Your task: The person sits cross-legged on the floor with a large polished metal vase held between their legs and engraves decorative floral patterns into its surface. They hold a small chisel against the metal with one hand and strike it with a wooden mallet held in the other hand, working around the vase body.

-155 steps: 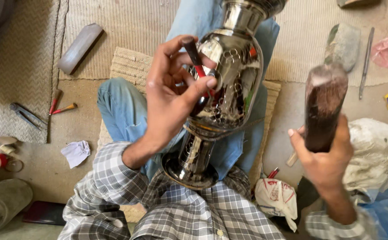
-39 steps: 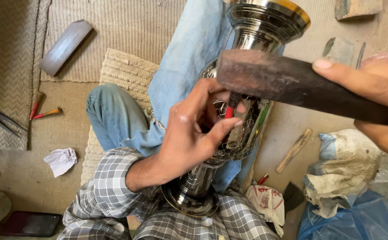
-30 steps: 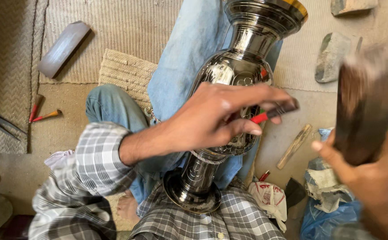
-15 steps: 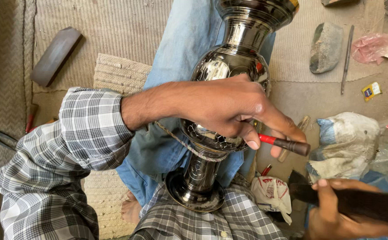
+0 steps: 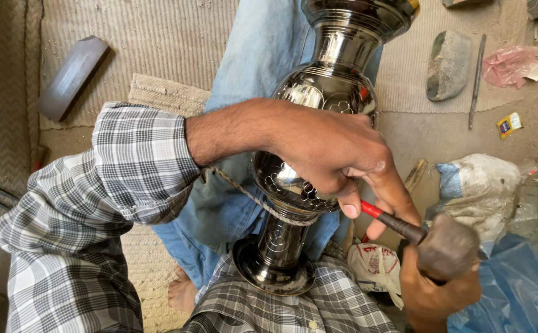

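Woven matting [image 5: 158, 37] and bare dusty ground are forming the work surface, seen from above. Lying across the seated person's lap and blue-trousered leg [image 5: 250, 74] is a dark polished metal vase [image 5: 318, 111], its flared mouth pointing away at the top edge and its round foot resting near the checked shirt at the bottom. Fine engraved circles are showing on the belly. A thin cord [image 5: 244, 191] is running around the narrow stem above the foot.

The left hand [image 5: 330, 154] is reaching over the belly of the vase, its fingers closed in a narrow pinch on a slim punch [image 5: 392, 222] with a red band, which is angling down and to the right beside the vase's lower curve. Whether the punch tip is touching the metal cannot be told, since the fingers are covering it.

The right hand [image 5: 432, 293] is wrapping tightly around a dark mallet [image 5: 447, 246], whose blunt head is sitting just at the outer end of the punch; contact appears likely but the view is blurred there.

Further out: a grey stone [image 5: 447, 65] and a thin metal rod [image 5: 475, 80] are lying on the matting at upper right, a dark flat block [image 5: 71, 77] at upper left, crumpled pale bags [image 5: 478, 185] and blue plastic sheeting [image 5: 515, 290] at right.
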